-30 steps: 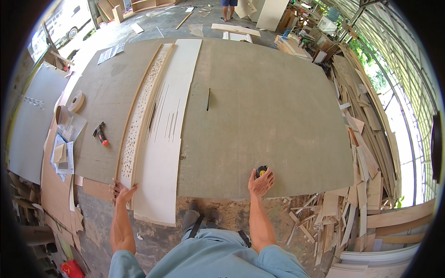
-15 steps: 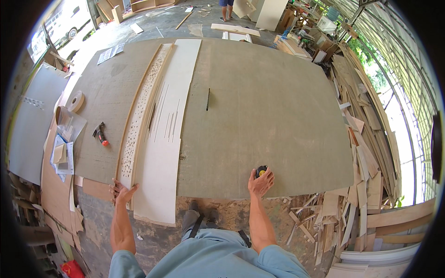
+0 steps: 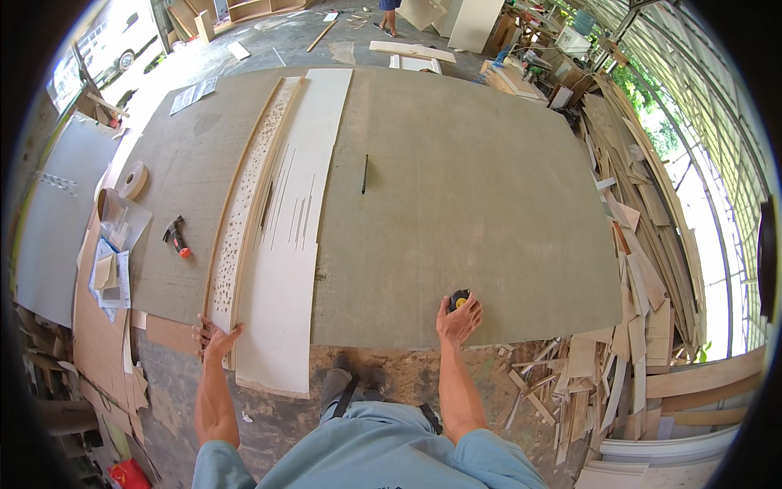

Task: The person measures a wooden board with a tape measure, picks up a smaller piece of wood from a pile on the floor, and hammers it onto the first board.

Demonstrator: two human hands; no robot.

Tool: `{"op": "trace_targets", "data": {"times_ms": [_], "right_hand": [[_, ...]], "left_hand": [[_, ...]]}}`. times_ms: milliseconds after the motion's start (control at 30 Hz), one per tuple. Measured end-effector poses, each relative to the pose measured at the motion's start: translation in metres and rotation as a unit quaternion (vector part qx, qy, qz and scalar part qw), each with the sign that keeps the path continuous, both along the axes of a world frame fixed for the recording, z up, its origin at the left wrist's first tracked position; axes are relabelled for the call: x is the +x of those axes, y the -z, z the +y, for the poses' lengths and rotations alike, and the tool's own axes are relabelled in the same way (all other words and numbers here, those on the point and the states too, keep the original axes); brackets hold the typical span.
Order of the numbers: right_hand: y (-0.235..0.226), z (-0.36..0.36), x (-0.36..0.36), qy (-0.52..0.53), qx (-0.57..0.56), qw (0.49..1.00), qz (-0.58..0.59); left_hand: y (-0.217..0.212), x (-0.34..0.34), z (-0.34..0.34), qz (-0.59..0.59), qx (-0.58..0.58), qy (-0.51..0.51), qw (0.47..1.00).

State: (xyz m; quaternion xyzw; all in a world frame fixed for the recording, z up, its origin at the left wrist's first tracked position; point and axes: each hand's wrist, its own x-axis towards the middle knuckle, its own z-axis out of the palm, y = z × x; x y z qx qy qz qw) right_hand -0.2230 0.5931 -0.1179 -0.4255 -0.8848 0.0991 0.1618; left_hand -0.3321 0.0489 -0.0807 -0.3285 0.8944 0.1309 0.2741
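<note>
My left hand (image 3: 217, 336) spans the near end of a long, narrow wooden piece (image 3: 243, 196) with a white, hole-dotted face and raised edges, thumb on one side and fingers on the other. To its right lies a long white board (image 3: 281, 301) with thin dark slits, its near end jutting past the table edge. Near the front edge of the large grey-green tabletop (image 3: 472, 196), my right hand (image 3: 460, 322) is closed round a black and yellow tape measure (image 3: 459, 300). A thin black rod-like tool (image 3: 365, 174) rests farther off. Some fingertips of my right hand are hidden.
A hammer (image 3: 176, 237), a tape roll (image 3: 133, 179) and papers (image 3: 120, 281) are on the left. Wood offcuts (image 3: 627, 342) pile up at the right, beside stacked planks (image 3: 643, 204). A person (image 3: 388, 18) is at the far end.
Both my hands and the boards stay where they were. The person at the far end has shifted slightly to the left.
</note>
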Motion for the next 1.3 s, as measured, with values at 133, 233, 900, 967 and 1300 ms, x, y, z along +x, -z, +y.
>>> {"op": "trace_targets", "data": {"times_ms": [133,233,900,967,1300], "right_hand": [[-0.003,-0.002,-0.001,0.000,-0.001,1.000,-0.001],[-0.004,-0.002,-0.001,-0.001,-0.003,1.000,-0.002],[0.001,0.000,0.000,0.001,0.008,1.000,-0.001],[0.000,0.000,-0.001,0.001,0.007,1.000,0.001],[0.002,0.000,-0.001,0.003,0.007,1.000,-0.005]], "left_hand": [[-0.002,0.000,0.001,-0.008,-0.008,0.001,1.000],[-0.001,0.000,0.002,-0.017,-0.026,0.002,1.000],[0.001,0.002,0.002,0.006,-0.025,0.003,1.000],[-0.002,0.001,0.004,-0.001,-0.026,0.000,1.000],[-0.009,0.001,0.010,-0.006,-0.021,-0.009,1.000]]}}
